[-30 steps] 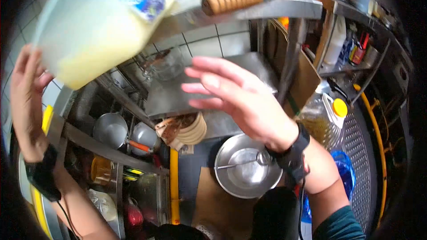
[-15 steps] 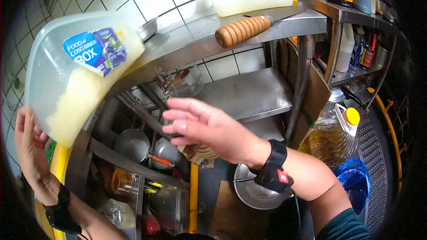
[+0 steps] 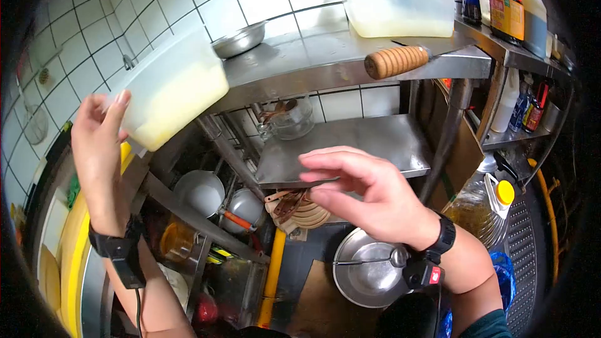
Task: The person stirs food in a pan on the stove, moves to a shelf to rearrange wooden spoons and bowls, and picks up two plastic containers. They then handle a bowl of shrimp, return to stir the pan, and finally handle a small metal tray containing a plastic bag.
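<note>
At the left, a translucent plastic container (image 3: 178, 97) with a pale yellow content sits tilted in view at the corner of the steel counter. My left hand (image 3: 100, 144) is at its left end, thumb and fingers bent around the near edge. Part of that grip is hidden. My right hand (image 3: 375, 194) hangs in the air before the lower shelf, empty, with thumb and fingers apart. Both wrists wear black straps with small devices. A knife with a ribbed wooden handle (image 3: 397, 62) lies on the counter, its handle jutting over the front edge.
A second plastic container (image 3: 400, 6) and a metal bowl (image 3: 241, 39) stand on the steel counter (image 3: 300, 69). Below are a glass jug (image 3: 294, 119), pans (image 3: 199, 194) and a metal basin (image 3: 369, 281). An oil jug (image 3: 482, 209) and sauce bottles (image 3: 506, 6) are at right.
The container has turned and moved back from me, so its blue label no longer shows. My left hand has moved with it. My right hand has shifted right and lower; the view has shifted too.
</note>
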Motion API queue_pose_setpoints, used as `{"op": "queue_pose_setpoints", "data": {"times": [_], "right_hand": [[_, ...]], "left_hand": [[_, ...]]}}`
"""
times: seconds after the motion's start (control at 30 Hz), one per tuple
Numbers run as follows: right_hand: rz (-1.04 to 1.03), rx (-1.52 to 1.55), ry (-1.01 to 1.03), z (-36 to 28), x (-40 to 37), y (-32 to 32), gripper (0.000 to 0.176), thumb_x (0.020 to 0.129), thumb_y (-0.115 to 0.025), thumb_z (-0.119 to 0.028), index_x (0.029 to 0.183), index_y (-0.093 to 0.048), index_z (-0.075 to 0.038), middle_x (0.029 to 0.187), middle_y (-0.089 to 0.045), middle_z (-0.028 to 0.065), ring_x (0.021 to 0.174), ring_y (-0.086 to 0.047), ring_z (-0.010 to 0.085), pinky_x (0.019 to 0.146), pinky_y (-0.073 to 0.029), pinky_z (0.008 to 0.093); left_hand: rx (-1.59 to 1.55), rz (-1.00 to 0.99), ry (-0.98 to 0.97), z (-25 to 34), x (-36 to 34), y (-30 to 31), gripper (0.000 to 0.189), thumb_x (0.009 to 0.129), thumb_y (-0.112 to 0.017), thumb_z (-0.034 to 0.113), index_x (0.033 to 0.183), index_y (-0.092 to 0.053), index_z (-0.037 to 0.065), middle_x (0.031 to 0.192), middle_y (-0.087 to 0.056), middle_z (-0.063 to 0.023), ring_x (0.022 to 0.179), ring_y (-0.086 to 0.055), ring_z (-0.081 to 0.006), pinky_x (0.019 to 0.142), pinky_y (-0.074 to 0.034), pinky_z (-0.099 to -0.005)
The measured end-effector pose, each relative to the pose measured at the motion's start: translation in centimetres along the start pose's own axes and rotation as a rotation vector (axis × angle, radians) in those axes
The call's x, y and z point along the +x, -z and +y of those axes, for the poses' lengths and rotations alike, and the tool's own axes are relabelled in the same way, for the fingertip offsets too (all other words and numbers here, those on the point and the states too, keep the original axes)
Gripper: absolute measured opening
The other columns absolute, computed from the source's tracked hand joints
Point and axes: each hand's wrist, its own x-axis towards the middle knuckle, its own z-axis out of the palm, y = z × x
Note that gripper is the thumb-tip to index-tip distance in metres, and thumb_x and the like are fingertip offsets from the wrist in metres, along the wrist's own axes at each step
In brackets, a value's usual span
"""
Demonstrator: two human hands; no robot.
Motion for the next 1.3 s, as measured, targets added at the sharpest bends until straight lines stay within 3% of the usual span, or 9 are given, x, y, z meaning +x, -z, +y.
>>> {"op": "queue_pose_setpoints", "data": {"times": [0.2, 0.4, 0.53, 0.6, 0.67, 0.8, 0.93, 1.13, 1.3], "right_hand": [[0.078, -0.632, 0.327, -4.8, -0.8, 2.3, 0.027, 0.09, -0.066, -0.003, 0.117, -0.066, 0.002, 0.119, -0.065, 0.0184, 0.1, -0.067, 0.0204, 0.085, -0.056, 0.0306], [0.756, -0.837, 0.63, -9.3, 2.9, 10.6, 0.042, 0.095, -0.066, -0.02, 0.129, -0.057, 0.003, 0.126, -0.063, 0.016, 0.117, -0.059, 0.0203, 0.103, -0.044, 0.0309], [0.733, -0.96, 0.466, -10.4, 5.0, 16.0, 0.043, 0.09, -0.071, -0.018, 0.125, -0.058, 0.004, 0.118, -0.065, 0.0163, 0.108, -0.062, 0.0181, 0.094, -0.049, 0.0304], [0.654, -1.364, 0.657, -10.2, 4.0, 16.3, 0.041, 0.092, -0.063, -0.01, 0.131, -0.056, 0.002, 0.127, -0.062, 0.0115, 0.115, -0.059, 0.0189, 0.101, -0.045, 0.032], [0.253, -1.497, 0.74, -10.2, 3.3, 14.4, 0.054, 0.079, -0.057, 0.004, 0.133, -0.056, -0.002, 0.128, -0.061, 0.014, 0.118, -0.058, 0.0234, 0.101, -0.045, 0.0372], [0.034, -1.504, 0.58, -6.9, 4.5, 12.2, 0.063, 0.078, -0.069, 0.0, 0.138, -0.051, -0.007, 0.114, -0.062, 0.0159, 0.106, -0.061, 0.033, 0.091, -0.05, 0.0401], [0.015, -1.535, 0.535, -7.6, 4.2, 12.7, 0.051, 0.076, -0.07, 0.004, 0.125, -0.058, -0.004, 0.107, -0.061, 0.0157, 0.101, -0.061, 0.0335, 0.087, -0.05, 0.0406], [0.119, -1.579, 0.543, -9.8, 0.1, 14.3, 0.049, 0.071, -0.067, 0.011, 0.117, -0.06, -0.004, 0.108, -0.062, 0.0164, 0.103, -0.061, 0.0352, 0.09, -0.05, 0.0394], [0.33, -1.524, 0.579, -11.3, -4.3, 16.3, 0.036, 0.08, -0.067, 0.008, 0.114, -0.059, -0.002, 0.112, -0.065, 0.0154, 0.111, -0.062, 0.0313, 0.099, -0.048, 0.0403]], "left_hand": [[0.214, 0.093, -0.1, 3.7, -0.6, -3.9, 0.042, 0.086, -0.075, 0.035, 0.098, -0.058, -0.002, 0.064, -0.051, -0.0042, 0.06, -0.05, -0.0123, 0.057, -0.042, -0.0305], [0.115, 0.05, -0.127, 3.9, -0.2, -7.0, 0.045, 0.088, -0.072, 0.034, 0.118, -0.064, 0.001, 0.08, -0.065, -0.0148, 0.073, -0.062, -0.0205, 0.069, -0.05, -0.0338], [0.139, 0.042, -0.177, 3.8, -0.8, -7.9, 0.045, 0.091, -0.068, 0.03, 0.129, -0.062, 0.008, 0.107, -0.066, -0.025, 0.104, -0.065, -0.0281, 0.088, -0.051, -0.0348], [0.091, 0.031, -0.13, 3.6, -1.2, -8.0, 0.049, 0.091, -0.068, 0.029, 0.136, -0.058, 0.011, 0.119, -0.063, -0.025, 0.108, -0.064, -0.0292, 0.091, -0.05, -0.0363], [0.051, 0.056, -0.152, 2.5, -1.6, -8.2, 0.052, 0.091, -0.068, 0.028, 0.139, -0.055, 0.011, 0.122, -0.062, -0.0244, 0.11, -0.063, -0.0283, 0.093, -0.049, -0.0366], [-0.011, 0.152, -0.213, 2.0, -3.5, -8.4, 0.057, 0.092, -0.068, 0.024, 0.144, -0.048, 0.009, 0.127, -0.06, -0.0244, 0.118, -0.059, -0.0261, 0.097, -0.048, -0.0374], [0.006, 0.253, -0.347, 2.9, -5.6, -8.8, 0.06, 0.092, -0.069, 0.02, 0.145, -0.045, 0.007, 0.14, -0.051, -0.0212, 0.13, -0.05, -0.0263, 0.105, -0.042, -0.0399], [-0.15, 0.097, -0.167, 1.1, -4.7, -10.0, 0.062, 0.092, -0.068, 0.016, 0.148, -0.042, 0.007, 0.145, -0.048, -0.0189, 0.134, -0.046, -0.027, 0.11, -0.038, -0.0402], [-0.207, 0.079, -0.225, 0.2, -4.7, -10.3, 0.062, 0.092, -0.068, 0.015, 0.148, -0.042, 0.005, 0.145, -0.048, -0.0201, 0.134, -0.047, -0.027, 0.11, -0.038, -0.0381]]}}
